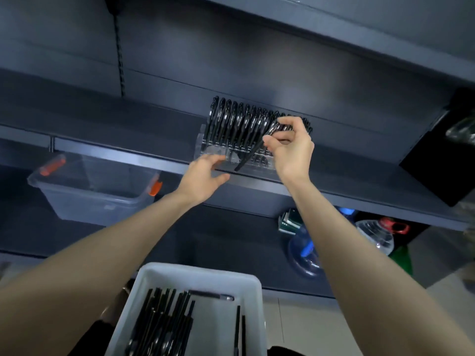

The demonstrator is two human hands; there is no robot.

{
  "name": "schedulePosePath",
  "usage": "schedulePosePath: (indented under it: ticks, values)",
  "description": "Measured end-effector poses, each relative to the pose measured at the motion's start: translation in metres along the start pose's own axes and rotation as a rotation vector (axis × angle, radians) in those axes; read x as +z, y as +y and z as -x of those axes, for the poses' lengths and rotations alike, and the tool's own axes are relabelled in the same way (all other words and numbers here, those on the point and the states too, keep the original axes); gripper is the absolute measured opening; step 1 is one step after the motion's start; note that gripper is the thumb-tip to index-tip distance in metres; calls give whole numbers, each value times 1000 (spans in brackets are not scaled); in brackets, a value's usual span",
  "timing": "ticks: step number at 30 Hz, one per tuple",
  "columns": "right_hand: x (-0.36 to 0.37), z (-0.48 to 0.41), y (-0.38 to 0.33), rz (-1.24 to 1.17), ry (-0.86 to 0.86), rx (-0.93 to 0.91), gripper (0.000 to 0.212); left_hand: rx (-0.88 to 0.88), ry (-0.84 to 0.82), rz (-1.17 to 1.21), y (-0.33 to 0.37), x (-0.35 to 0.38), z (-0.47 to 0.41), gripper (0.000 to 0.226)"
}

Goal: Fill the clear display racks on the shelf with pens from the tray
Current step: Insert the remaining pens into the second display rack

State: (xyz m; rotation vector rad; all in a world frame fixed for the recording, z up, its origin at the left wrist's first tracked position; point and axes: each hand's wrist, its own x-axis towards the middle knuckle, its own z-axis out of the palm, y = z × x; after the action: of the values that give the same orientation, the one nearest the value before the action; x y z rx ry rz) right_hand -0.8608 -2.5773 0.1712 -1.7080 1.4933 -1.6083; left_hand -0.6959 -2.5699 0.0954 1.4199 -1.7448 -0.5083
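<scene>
A clear display rack (205, 147) stands on the dark shelf (128, 152), packed with several upright black pens (231, 119). My right hand (290, 150) is raised in front of the rack's right half and pinches one black pen (250, 155) near its top, the pen slanting down to the left over the rack's front. My left hand (205, 176) reaches to the rack's lower left corner with relaxed fingers and holds nothing. Below, a white tray (205, 276) holds several loose black pens (164, 322).
A clear storage bin (97, 201) with orange latches sits under the shelf at left. Clear water bottles (377, 235) and green books (288, 222) stand on the lower shelf at right. A black box (444, 155) occupies the shelf's right end.
</scene>
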Motion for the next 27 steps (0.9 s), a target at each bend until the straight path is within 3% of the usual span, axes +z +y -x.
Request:
schedulePosePath:
  ticks: [4, 11, 19, 27]
  values:
    - [7, -31, 7, 86, 44, -92, 28, -93, 126, -90, -12, -4, -31, 59]
    - [22, -71, 32, 161, 83, -158, 28, -201, 152, -120, -42, 5, -73, 80]
    - [43, -81, 59, 290, -67, -174, 29, -167, 278, -54, -64, 20, -79, 57]
    - [47, -98, 55, 461, -108, -133, 36, -162, 292, -80, -64, 21, -79, 56]
